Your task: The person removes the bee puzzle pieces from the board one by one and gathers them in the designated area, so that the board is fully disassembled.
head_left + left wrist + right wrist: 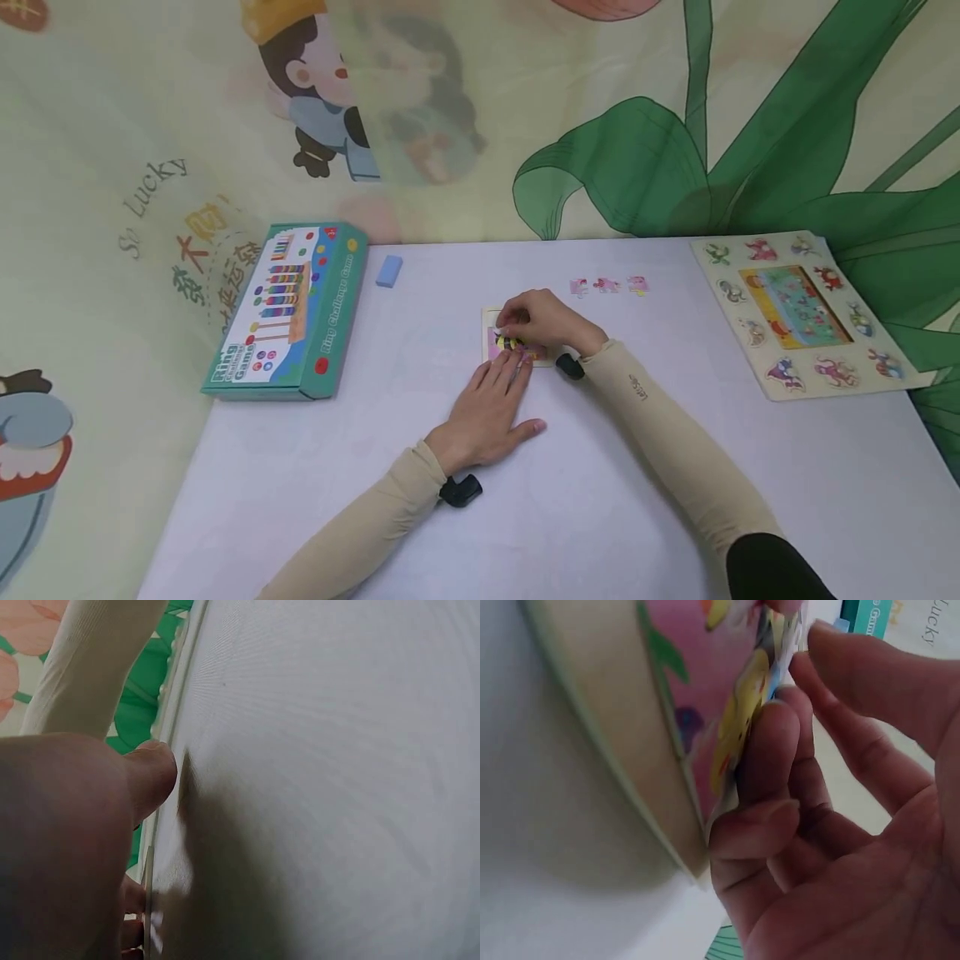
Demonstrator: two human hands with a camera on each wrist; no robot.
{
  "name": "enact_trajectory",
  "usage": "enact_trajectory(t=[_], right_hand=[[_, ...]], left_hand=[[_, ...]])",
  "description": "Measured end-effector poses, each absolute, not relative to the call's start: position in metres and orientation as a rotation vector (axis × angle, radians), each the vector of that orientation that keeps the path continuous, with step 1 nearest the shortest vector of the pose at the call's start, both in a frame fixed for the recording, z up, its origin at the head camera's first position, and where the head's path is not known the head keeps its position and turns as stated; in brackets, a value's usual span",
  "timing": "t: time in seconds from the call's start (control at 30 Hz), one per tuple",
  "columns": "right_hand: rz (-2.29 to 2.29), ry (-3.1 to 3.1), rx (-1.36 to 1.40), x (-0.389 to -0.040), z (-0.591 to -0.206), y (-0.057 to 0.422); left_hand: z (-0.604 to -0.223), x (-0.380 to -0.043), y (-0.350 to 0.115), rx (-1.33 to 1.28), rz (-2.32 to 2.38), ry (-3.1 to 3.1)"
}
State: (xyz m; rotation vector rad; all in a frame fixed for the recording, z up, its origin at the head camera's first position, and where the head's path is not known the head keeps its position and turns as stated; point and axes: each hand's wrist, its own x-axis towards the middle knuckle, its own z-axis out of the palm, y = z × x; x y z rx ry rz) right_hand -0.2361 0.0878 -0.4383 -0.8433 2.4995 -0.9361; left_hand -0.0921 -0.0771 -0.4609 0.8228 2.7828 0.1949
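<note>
A small jigsaw puzzle board (487,340) with a cream border lies on the white table, partly covered by both hands. Its pink picture (705,660), with yellow figures and a green leaf, shows close up in the right wrist view. My left hand (487,410) lies flat, fingertips on the board's near edge and thumb spread to the side. Over the board my right hand (543,319) pinches a small puzzle piece between thumb and index finger, mostly hidden by the fingertips. Its other fingers (754,829) bend down at the board's edge.
Three loose pink puzzle pieces (607,285) lie in a row behind the right hand. A green game box (330,333) stands at the left, with a blue block (389,271) beside it. At the right lies a larger picture board (727,333) with animal figures.
</note>
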Motion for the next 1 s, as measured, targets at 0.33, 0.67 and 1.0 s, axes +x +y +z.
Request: enact_trajectory(t=[0.33,0.67,1.0], right_hand=[[-0.936,2.493,-0.757,-0.234,-0.438,0.081],[-1.009,2.498,-0.733,-0.232,-0.438,0.082],[-1.234,2.535,-0.732,-0.237,-0.441,0.095]], left_hand=[[-0.460,-0.092,-0.079,0.844,0.237,2.774],[-0.459,-0.092,-0.079,0.855,0.271,2.778],[-0.457,-0.092,-0.078,0.855,0.281,2.779]])
